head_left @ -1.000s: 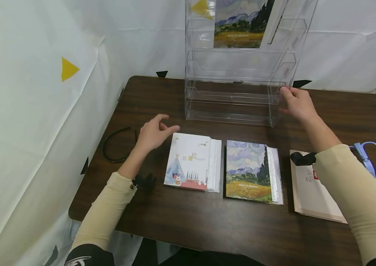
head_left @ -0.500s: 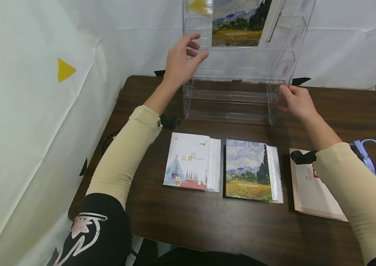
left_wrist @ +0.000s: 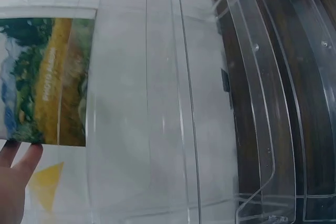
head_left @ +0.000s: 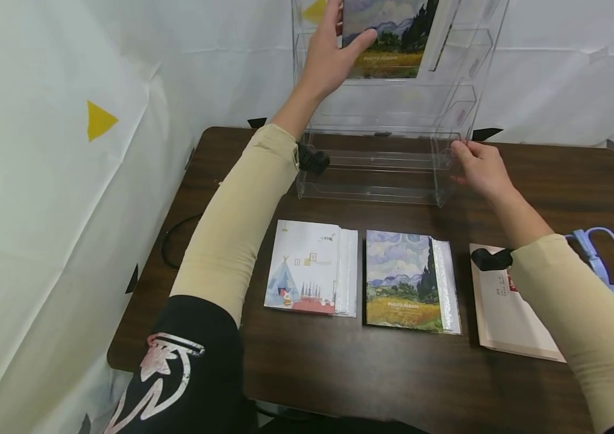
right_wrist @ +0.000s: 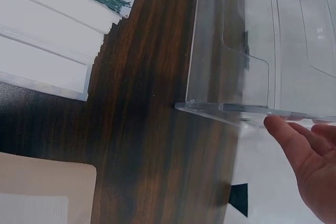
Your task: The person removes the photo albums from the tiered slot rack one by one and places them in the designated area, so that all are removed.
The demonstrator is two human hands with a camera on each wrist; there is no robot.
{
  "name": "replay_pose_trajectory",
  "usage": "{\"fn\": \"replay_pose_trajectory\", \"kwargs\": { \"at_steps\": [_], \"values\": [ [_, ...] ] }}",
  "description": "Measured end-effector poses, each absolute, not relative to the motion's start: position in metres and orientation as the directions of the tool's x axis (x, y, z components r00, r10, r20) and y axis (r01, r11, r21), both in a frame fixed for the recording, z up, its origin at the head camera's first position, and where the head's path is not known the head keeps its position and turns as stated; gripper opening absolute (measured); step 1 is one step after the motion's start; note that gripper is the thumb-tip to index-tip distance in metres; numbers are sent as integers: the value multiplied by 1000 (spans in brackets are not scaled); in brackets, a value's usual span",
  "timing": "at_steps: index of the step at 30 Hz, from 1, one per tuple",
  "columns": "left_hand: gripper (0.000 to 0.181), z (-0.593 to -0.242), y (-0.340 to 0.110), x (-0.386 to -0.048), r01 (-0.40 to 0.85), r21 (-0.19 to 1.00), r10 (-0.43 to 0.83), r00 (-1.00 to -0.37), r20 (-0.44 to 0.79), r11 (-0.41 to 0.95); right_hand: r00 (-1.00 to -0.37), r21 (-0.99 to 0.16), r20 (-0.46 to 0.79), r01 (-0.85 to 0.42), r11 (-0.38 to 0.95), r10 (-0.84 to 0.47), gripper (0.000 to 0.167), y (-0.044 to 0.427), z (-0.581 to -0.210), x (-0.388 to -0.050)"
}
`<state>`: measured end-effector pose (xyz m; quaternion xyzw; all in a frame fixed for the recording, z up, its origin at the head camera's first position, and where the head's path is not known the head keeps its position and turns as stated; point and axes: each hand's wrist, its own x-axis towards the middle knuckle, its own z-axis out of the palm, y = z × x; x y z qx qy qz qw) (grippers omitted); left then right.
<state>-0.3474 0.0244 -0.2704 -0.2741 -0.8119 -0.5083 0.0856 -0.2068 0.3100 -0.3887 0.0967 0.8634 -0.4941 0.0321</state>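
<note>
A clear display rack (head_left: 377,196) stands upright on the table and holds a photo album (head_left: 388,62) with a painted landscape cover in an upper tier. My left hand (head_left: 331,63) is raised at that album's left side, thumb spread away from the fingers. In the left wrist view, its fingers (left_wrist: 29,161) are at the album's edge; the grip is partly out of frame. My right hand (head_left: 482,169) holds the rack's right side, also seen in the right wrist view, where the fingertips (right_wrist: 278,124) meet the clear side panel.
Before the rack lie a white album (head_left: 301,268) with a tent drawing and another landscape photo album (head_left: 404,283). Further right, a cream-coloured book or folder (head_left: 518,313) lies partly beneath my right forearm. Beyond it is a light-blue plastic object (head_left: 594,259). A black cord (head_left: 168,247) lies left.
My left hand has risen from beside the white album, up past the rack's left side, to the album in the upper tier. The right hand has stayed at the rack's side.
</note>
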Motion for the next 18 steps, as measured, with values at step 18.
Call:
{"fn": "replay_pose_trajectory", "kwargs": {
  "at_steps": [18],
  "values": [
    [68,-263,46,-357,484,827,248,-871,424,285,-976,-862,-159,212,461,151,68,307,-387,-205]
  ]
}}
